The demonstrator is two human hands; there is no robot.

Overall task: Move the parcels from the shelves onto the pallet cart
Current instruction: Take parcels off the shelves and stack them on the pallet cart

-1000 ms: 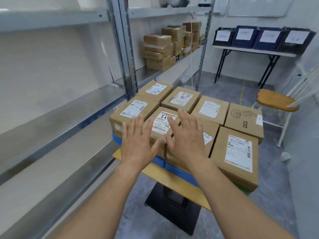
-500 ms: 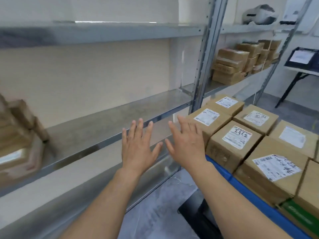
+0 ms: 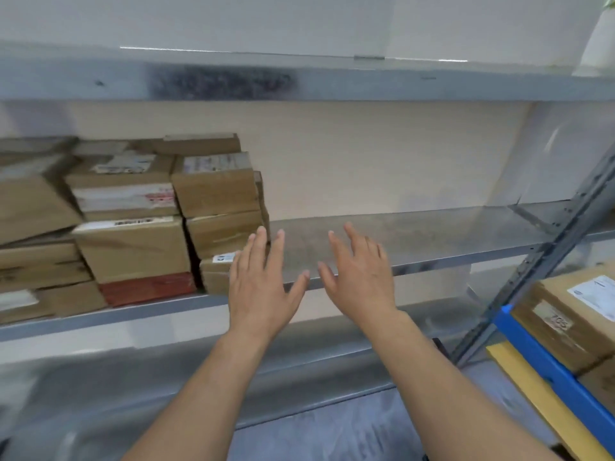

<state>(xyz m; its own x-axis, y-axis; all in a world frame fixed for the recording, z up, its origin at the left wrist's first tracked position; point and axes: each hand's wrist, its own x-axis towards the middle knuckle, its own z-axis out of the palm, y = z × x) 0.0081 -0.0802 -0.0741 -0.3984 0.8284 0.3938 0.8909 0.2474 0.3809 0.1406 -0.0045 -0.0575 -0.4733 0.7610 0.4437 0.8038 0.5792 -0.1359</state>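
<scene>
- The left hand is open: the fingers are straight and a little spread, the back of the hand faces the camera, and it holds nothing.
- The right hand is open in the same way, with spread fingers, and it is empty too. The two thumbs are near each other but apart.
- Both hands are raised in front of the front edge of the middle shelf, before its bare metal part.
- The parcels are brown cardboard boxes stacked in several layers on the left part of the middle shelf, reaching its front edge. Some carry white labels, but the picture is blurred there and the print cannot be read.
- The small parcel at the bottom right end of the stack is partly hidden behind the left hand. I cannot tell whether the hand touches it.
- A red-sided parcel lies at the bottom of the stack, at the front edge.
- The pallet cart, with a blue edge, stands at the right, and a labelled box sits on it.
- A grey upright post of the rack is between the middle shelf and the cart.
- The upper shelf is above the hands, and the lower shelf is under the forearms.
</scene>
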